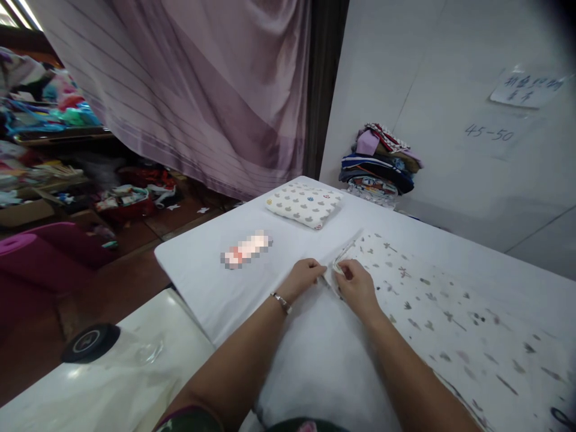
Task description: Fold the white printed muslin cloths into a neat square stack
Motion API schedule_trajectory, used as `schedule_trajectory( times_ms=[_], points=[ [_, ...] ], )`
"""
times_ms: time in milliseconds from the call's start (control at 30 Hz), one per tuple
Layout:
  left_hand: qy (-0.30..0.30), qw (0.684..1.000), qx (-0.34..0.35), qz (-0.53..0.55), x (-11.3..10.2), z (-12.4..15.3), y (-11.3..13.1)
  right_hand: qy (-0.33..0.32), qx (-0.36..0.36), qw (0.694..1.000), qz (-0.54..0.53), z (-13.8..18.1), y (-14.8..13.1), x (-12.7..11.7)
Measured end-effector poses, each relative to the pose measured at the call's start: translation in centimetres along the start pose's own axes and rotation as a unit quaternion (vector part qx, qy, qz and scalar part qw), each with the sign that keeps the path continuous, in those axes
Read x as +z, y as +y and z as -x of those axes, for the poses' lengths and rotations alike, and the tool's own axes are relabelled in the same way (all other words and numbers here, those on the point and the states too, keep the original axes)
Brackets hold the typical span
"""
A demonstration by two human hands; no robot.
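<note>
A white cloth with small dark prints (450, 312) lies spread over the right half of the white-covered table (202, 264). My left hand (306, 277) and my right hand (355, 285) meet at the cloth's left edge near the table's middle. Both are closed in a pinch on that edge, and a small fold of it sticks up between the fingers of my right hand. My left wrist wears a thin metal bracelet (282, 302).
A folded white cloth with grey prints (303, 205) rests at the table's far side. A stack of folded colourful clothes (378, 165) leans on the white wall. A black disc (90, 342) lies on clear plastic at lower left. Left, cluttered floor and a purple curtain (202, 90).
</note>
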State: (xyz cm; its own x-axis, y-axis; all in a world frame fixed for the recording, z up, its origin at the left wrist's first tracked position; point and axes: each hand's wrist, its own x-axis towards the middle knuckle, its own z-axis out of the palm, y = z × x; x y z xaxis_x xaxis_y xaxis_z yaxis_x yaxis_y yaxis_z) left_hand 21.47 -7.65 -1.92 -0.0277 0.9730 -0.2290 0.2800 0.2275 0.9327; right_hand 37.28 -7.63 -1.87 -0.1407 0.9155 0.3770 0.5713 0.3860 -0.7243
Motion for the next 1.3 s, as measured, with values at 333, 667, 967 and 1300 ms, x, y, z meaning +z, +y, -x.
schedule_trajectory(
  times_ms=[333, 667, 967, 1300],
  points=[
    [-0.082, 0.968, -0.052, 0.233, 0.7, 0.5, 0.3, -0.045, -0.001, 0.998, -0.046, 0.2, 0.7, 0.9],
    [-0.092, 0.970, -0.041, 0.220, 0.6, 0.5, 0.2, -0.057, 0.113, 0.966, -0.225, 0.1, 1.2, 1.4],
    [-0.052, 0.982, -0.032, 0.178, 0.9, 0.3, 0.2, -0.036, 0.142, 0.957, -0.250, -0.2, 1.3, 1.1],
    [-0.034, 0.980, -0.008, 0.195, 1.2, 0.4, 0.3, -0.040, 0.013, 0.995, -0.092, 0.1, 0.3, 0.5]
  ],
)
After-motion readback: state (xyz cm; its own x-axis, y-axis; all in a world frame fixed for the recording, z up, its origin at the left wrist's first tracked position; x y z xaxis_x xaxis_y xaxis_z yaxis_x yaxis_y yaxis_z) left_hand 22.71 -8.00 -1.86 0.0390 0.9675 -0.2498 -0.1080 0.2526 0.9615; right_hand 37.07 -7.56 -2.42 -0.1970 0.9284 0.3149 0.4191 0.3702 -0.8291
